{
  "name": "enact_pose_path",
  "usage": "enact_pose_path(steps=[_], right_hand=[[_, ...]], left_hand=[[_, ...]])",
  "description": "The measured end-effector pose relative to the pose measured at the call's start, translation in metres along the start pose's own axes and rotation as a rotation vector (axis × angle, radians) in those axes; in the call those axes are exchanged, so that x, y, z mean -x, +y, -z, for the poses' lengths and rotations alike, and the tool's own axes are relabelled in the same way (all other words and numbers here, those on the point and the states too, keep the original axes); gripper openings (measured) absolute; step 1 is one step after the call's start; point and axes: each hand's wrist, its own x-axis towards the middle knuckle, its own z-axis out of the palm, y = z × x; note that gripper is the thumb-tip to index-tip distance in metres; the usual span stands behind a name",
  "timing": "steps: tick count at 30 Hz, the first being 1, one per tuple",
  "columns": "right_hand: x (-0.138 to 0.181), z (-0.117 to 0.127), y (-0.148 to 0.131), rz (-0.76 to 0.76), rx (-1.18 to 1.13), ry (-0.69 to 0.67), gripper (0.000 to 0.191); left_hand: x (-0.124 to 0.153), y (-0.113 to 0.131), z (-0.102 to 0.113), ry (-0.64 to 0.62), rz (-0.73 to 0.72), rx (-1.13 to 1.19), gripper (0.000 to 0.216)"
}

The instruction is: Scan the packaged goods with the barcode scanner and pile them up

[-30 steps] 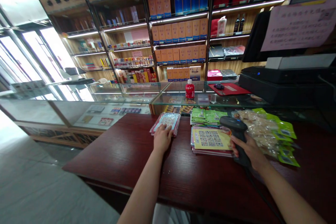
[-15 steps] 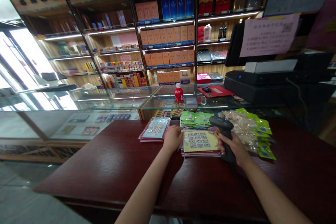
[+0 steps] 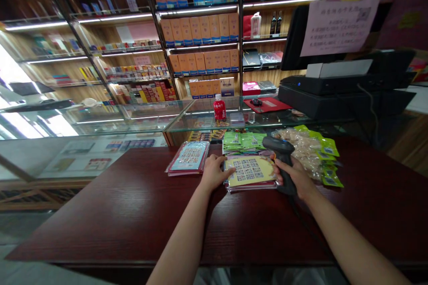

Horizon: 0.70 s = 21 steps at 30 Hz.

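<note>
My right hand (image 3: 296, 178) is wrapped round the handle of a black barcode scanner (image 3: 283, 156), whose head is raised and whose cord runs down toward me. My left hand (image 3: 214, 173) rests at the left edge of a stack topped by a yellow plastic-wrapped packet (image 3: 249, 171) printed with rows of small pictures. Its thumb lies over the packet's edge and its index finger reaches the far left corner, the two apart. Farther left lies a second stack with a light blue wrapped packet (image 3: 192, 156) on top. Green packets (image 3: 245, 140) lie just behind the yellow one.
Clear bags with green labels (image 3: 301, 149) are heaped to the right on the dark red wooden table (image 3: 133, 213). Behind it, a glass counter (image 3: 180, 118) carries a red bottle (image 3: 219, 107), a mouse (image 3: 256, 102) and a black till machine (image 3: 317, 93). Stocked shelves line the wall.
The view has shifted slightly. My left thumb has spread away from the index finger and now lies over the yellow packet's edge. The scanner stays in my right hand.
</note>
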Motion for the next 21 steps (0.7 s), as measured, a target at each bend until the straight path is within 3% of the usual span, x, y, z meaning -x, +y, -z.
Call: enact_pose_path(steps=[7, 14, 21], right_hand=[[0.001, -0.001, -0.001, 0.015, 0.042, 0.016, 0.036], [0.000, -0.002, 0.000, 0.012, 0.052, 0.008, 0.036], [0.001, -0.002, 0.000, 0.001, 0.036, 0.013, 0.036]], left_hand=[[-0.002, 0.001, 0.002, -0.029, 0.117, 0.111, 0.047], [-0.004, 0.002, 0.003, -0.049, 0.226, 0.300, 0.065], [-0.001, -0.004, 0.015, -0.269, 0.512, 0.742, 0.037]])
